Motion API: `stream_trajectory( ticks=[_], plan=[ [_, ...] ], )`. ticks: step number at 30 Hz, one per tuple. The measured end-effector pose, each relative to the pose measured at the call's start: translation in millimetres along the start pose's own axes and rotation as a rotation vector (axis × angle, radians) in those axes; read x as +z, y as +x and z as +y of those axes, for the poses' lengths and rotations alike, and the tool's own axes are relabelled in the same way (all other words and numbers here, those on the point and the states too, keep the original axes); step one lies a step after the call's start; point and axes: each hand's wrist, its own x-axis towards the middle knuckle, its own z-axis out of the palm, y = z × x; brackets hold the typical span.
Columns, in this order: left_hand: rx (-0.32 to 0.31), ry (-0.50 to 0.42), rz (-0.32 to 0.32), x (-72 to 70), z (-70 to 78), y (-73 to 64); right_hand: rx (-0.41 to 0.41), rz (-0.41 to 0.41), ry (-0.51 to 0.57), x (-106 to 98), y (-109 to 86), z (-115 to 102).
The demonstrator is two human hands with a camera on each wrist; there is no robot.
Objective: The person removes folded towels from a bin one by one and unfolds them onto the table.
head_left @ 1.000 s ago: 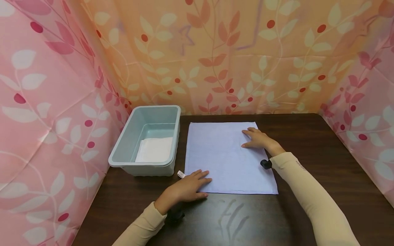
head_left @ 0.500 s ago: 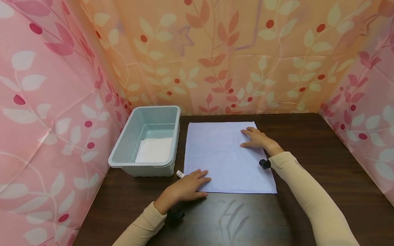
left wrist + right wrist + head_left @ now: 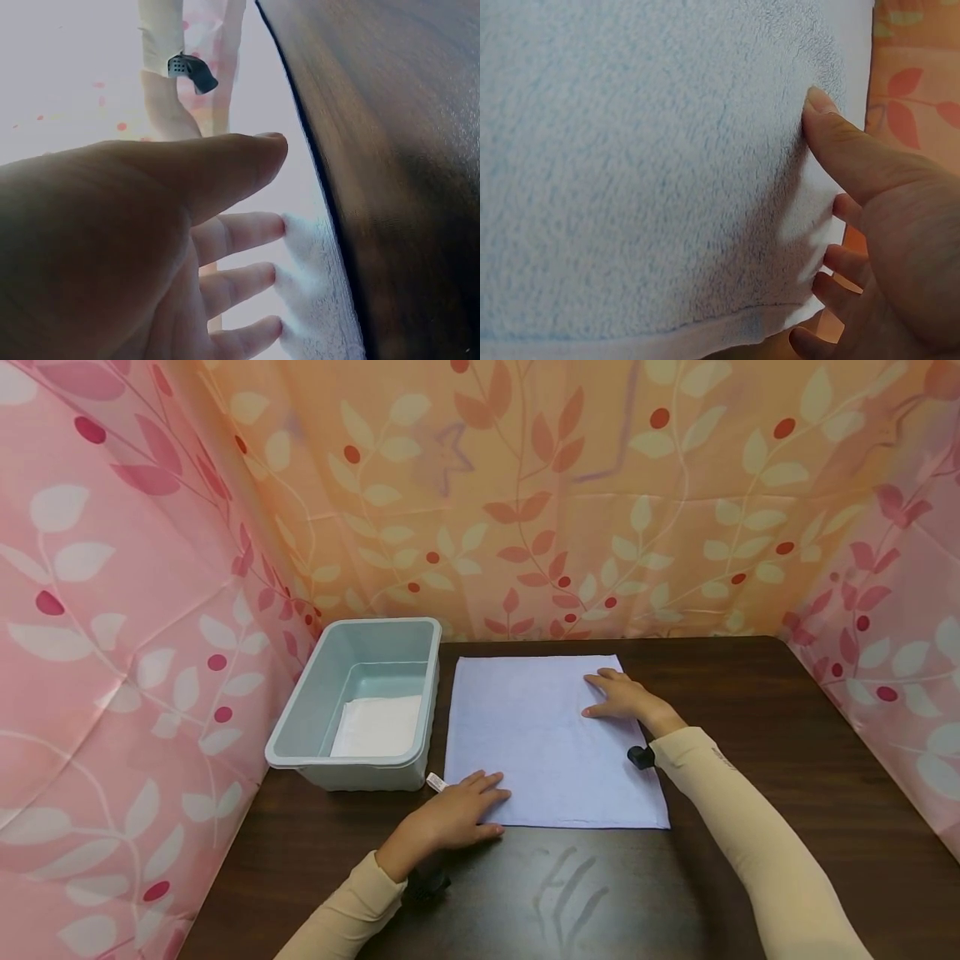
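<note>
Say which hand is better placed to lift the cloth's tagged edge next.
Likely the left hand: it lies over the near-left corner of the cloth, beside the tag; the right hand is by the far-right corner.

PLACE: table space screened on three sides, home or studio cannot be told | FAR: orange leaf-print curtain hanging as backdrop | LEFT: pink leaf-print curtain, creased | RIGHT: second pink curtain, similar pattern | BETWEEN: dark wood-grain table, far edge just beside orange curtain
</note>
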Motion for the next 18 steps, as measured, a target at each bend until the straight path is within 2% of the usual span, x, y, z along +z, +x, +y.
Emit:
stream_trajectory(
  ticks=[9,18],
  plan=[
    [-0.032,0.03,0.01,-4.8,0.5,-1.9,-0.009,-0.002,0.011,-1,5.1,-7],
    [-0.071,0.072,0.02,-2.3,-2.8,-0.6,0.006,-0.017,0.009,-4,16.1,-9]
  ],
)
